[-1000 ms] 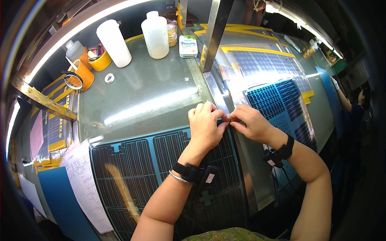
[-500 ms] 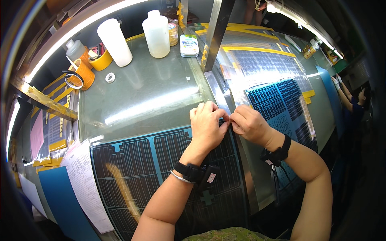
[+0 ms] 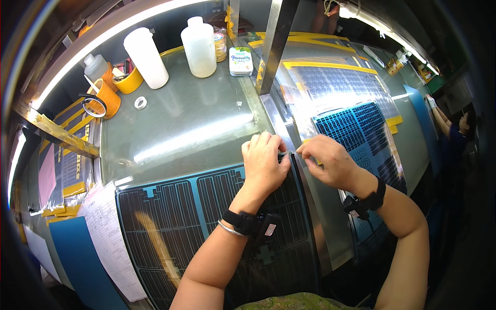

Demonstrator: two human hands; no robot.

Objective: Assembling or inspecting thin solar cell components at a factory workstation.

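Observation:
A dark sheet with blue circuit-like line patterns [image 3: 170,206] lies flat on the bench in front of me. At its far right corner is my left hand [image 3: 262,163], its thumb and forefinger closed around something small that I cannot make out. Just to the right, my right hand [image 3: 328,160] is raised over the metal strip beside the sheet. Its thumb and forefinger are bent together near that corner, and whatever they pinch is too small to tell. Black straps with small boxes sit on both wrists.
Across the bench stand white bottles [image 3: 199,49], an orange tape roll [image 3: 107,101], a small tape ring [image 3: 140,103] and a tin [image 3: 241,61]. A metal post [image 3: 276,44] rises beyond my hands. Blue patterned sheets [image 3: 341,129] lie right, a printed paper [image 3: 111,235] left. Another person [image 3: 457,129] works far right.
My right hand has drawn slightly away to the right from my left hand, and its wrist has shifted right. The left hand stays at the sheet's corner, with its fingers a little looser.

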